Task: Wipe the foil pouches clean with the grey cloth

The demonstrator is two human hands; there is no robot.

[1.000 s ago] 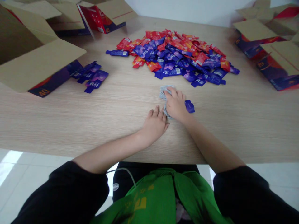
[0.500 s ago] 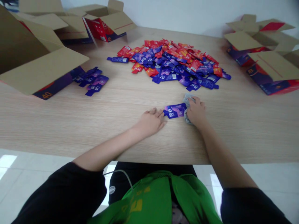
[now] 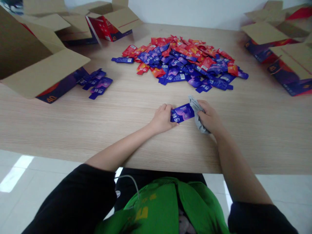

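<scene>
A flat purple pouch (image 3: 183, 113) with pink shapes and white lettering lies between my hands near the middle of the table. My left hand (image 3: 164, 118) grips its left end, thumb at the lower edge and fingers at the upper. A crumpled grey cloth (image 3: 198, 115) is held in my right hand (image 3: 209, 117), close to the pouch's right end. Beyond my hands is a large heap of red pouches (image 3: 192, 48) and purple pouches (image 3: 174, 71). Several more purple pouches (image 3: 101, 86) lie at the left, beside an open box.
An open cardboard box (image 3: 58, 89) stands at the near left, with more open boxes (image 3: 110, 29) behind it. Further open boxes (image 3: 290, 74) stand at the right. The table's front edge (image 3: 170, 169) runs just before my body.
My left hand has gone from resting flat on the pouch's narrow end to gripping it. The pouch is tilted more, and the cloth has drawn off its right end. The view has shifted slightly.
</scene>
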